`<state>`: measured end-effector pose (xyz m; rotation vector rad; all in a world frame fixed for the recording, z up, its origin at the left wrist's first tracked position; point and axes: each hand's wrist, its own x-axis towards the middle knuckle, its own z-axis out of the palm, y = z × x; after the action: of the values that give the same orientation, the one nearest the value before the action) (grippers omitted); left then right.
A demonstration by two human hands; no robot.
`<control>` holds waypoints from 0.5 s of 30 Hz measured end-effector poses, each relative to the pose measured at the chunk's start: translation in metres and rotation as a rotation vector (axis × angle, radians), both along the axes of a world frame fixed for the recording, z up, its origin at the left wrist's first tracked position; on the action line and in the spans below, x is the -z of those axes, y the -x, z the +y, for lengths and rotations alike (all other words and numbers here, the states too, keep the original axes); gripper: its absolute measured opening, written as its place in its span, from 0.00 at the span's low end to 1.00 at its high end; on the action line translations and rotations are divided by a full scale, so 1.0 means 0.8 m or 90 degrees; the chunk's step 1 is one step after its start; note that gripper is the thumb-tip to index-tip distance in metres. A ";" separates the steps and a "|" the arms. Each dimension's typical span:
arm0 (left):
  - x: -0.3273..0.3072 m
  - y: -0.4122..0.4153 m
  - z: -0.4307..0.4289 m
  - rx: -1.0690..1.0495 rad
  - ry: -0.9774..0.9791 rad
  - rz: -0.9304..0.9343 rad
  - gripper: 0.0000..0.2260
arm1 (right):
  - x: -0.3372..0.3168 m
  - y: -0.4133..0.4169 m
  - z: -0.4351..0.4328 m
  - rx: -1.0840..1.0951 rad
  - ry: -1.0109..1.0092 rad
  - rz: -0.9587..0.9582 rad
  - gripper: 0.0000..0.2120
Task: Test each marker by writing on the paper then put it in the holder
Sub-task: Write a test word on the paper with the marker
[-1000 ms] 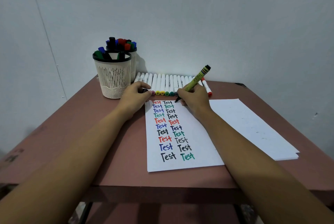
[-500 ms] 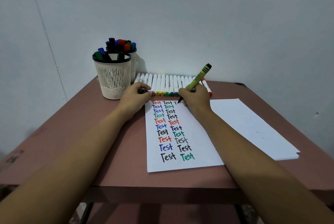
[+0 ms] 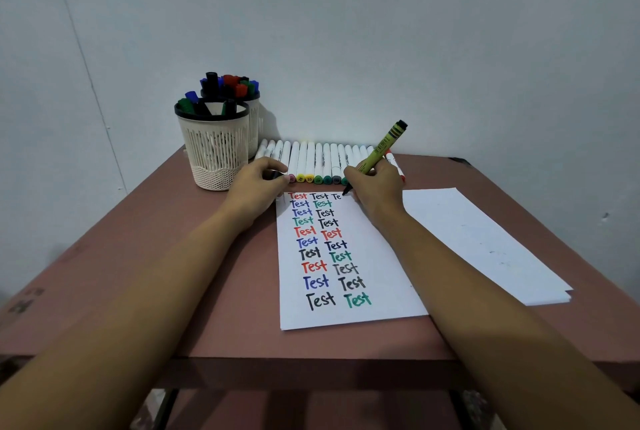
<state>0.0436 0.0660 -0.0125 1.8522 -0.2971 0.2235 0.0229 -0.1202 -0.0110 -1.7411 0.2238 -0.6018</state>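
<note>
Head view: the right fingers [image 3: 351, 177] are pinching the green marker [image 3: 382, 149] low on its barrel. Its black tip is touching the top edge of the paper [image 3: 384, 256], just after the letters "Te", and its black-ended tail is slanting up and to the right. The right hand [image 3: 377, 188] is resting its heel on the sheet.

The left fingers [image 3: 273, 166] are curling in around a small dark piece [image 3: 275, 174]; I cannot tell what it is. The left hand [image 3: 252, 187] is lying at the paper's top left corner, touching its edge.

The paper is sitting flat in the middle of the table [image 3: 138, 273], carrying two columns of "Test" in red, blue, green and black, with a third column starting at the top.

Just beyond both hands, a row of white markers [image 3: 311, 159] is lying side by side against the wall [image 3: 415, 31], coloured ends facing this way.

To the left of the row, a cream mesh holder [image 3: 214, 155] is standing upright with a few markers inside. A second holder [image 3: 255, 117] is standing right behind it, packed with dark, red, green and blue caps.

To the right, a stack of blank sheets [image 3: 485, 239] is lying at an angle, partly under the right forearm.
</note>
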 end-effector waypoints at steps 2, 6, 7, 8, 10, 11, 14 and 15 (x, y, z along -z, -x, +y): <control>0.000 0.000 0.000 0.002 0.001 0.001 0.04 | 0.000 0.000 0.000 -0.005 0.004 0.009 0.08; 0.000 -0.001 0.001 0.002 -0.012 -0.005 0.04 | -0.001 0.001 0.001 -0.012 -0.013 0.013 0.09; 0.000 -0.001 0.001 0.000 -0.019 -0.009 0.04 | -0.001 0.001 0.001 -0.010 -0.009 0.012 0.10; 0.001 -0.001 0.001 -0.001 -0.025 -0.014 0.04 | -0.002 0.002 0.001 -0.006 -0.001 0.011 0.10; 0.001 0.000 0.001 -0.003 -0.029 -0.019 0.04 | -0.003 0.004 0.001 -0.001 0.011 0.009 0.10; 0.001 0.000 0.001 -0.003 -0.029 -0.021 0.04 | -0.003 0.004 0.001 -0.001 0.015 0.012 0.10; 0.000 0.000 0.001 -0.004 -0.032 -0.020 0.04 | -0.004 0.006 0.002 -0.013 0.007 0.016 0.10; 0.000 0.001 0.001 -0.004 -0.031 -0.020 0.05 | -0.004 0.005 0.002 -0.012 -0.003 0.014 0.10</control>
<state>0.0432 0.0667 -0.0123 1.9001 -0.3208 0.2526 0.0186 -0.1188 -0.0077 -1.7448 0.2234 -0.5674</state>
